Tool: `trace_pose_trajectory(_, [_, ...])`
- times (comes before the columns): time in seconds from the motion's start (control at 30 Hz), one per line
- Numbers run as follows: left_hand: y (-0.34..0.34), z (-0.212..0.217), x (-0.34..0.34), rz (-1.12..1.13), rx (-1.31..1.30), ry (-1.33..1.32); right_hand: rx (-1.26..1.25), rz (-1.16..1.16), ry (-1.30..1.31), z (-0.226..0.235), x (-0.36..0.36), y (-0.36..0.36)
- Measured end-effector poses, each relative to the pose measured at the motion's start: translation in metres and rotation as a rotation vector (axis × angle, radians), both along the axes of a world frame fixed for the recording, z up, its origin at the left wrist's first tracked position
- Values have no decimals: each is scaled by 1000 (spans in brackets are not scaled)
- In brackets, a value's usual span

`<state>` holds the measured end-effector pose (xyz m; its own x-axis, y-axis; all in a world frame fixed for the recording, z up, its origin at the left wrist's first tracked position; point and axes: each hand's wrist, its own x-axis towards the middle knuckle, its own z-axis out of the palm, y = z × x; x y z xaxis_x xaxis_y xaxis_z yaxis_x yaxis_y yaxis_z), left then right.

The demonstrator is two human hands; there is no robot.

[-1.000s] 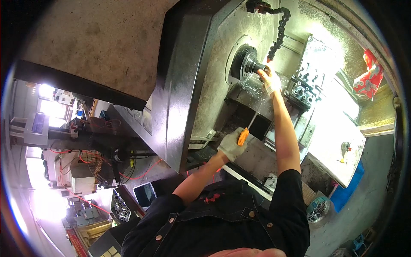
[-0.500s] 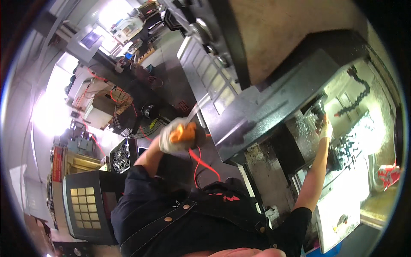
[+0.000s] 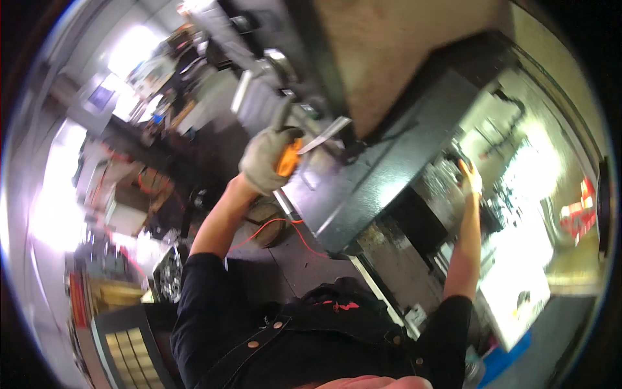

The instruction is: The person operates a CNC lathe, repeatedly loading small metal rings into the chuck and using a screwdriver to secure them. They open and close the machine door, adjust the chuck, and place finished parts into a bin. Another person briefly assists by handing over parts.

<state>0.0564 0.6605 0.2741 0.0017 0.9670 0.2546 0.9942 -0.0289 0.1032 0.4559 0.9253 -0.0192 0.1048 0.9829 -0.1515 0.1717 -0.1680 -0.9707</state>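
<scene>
Lifting my left hand (image 3: 262,161), I curl its fingers round the orange-handled tool (image 3: 289,157), upper left of centre, now out of the machine (image 3: 398,152), leaving one finger free near the control panel (image 3: 262,97); right of frame, my right hand (image 3: 472,179) stays by a metal part (image 3: 461,154), grip unclear.

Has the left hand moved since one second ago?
Yes. Against the machine's dark panel, the left hand, holding the orange-handled tool, has crossed leftward: it was right of the panel's lower end, now left of it.
</scene>
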Motion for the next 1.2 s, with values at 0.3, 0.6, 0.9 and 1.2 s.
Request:
trace_pose_trajectory(0.3, [2, -14, -6, -242, 224, -113, -3, -27, 163, -4, -4, -6])
trace_pose_trajectory(0.6, [-3, -9, 1, -285, 287, -140, -130, 68, -715, 29, -22, -35])
trace_pose_trajectory(0.9, [-10, -22, 36, -213, 307, -235, -287, 715, 257, 89, -114, -275])
trace_pose_trajectory(1.2, [-19, -17, 50, -274, 281, -237, -158, 621, 372, 69, -181, -352])
